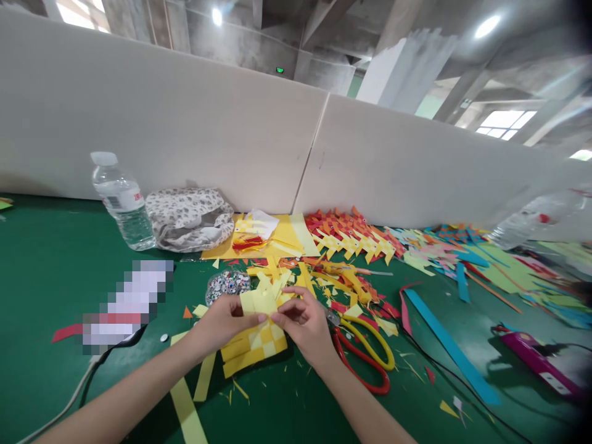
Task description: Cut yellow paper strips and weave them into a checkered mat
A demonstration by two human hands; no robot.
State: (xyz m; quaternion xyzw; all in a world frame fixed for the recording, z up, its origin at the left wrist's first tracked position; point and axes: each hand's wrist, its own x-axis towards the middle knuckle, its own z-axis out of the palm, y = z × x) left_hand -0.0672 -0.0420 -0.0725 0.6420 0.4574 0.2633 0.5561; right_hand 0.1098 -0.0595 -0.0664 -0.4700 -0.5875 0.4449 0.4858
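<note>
My left hand (222,324) pinches the edge of a woven piece of yellow and pale-yellow paper strips (255,342) lying on the green table (55,265). My right hand (303,327) pinches the same woven piece from the right, fingers closed on a strip near its top. Red-and-yellow scissors (365,357) lie just right of my right hand. A small pile of googly eyes (227,285) sits just beyond my left hand.
A water bottle (123,203) and a patterned cloth bag (192,219) stand by the white partition (185,123). Finished woven paper shapes (356,237) and coloured scraps spread to the right. A blue strip (451,348), a cable and a pink device (539,364) lie at right.
</note>
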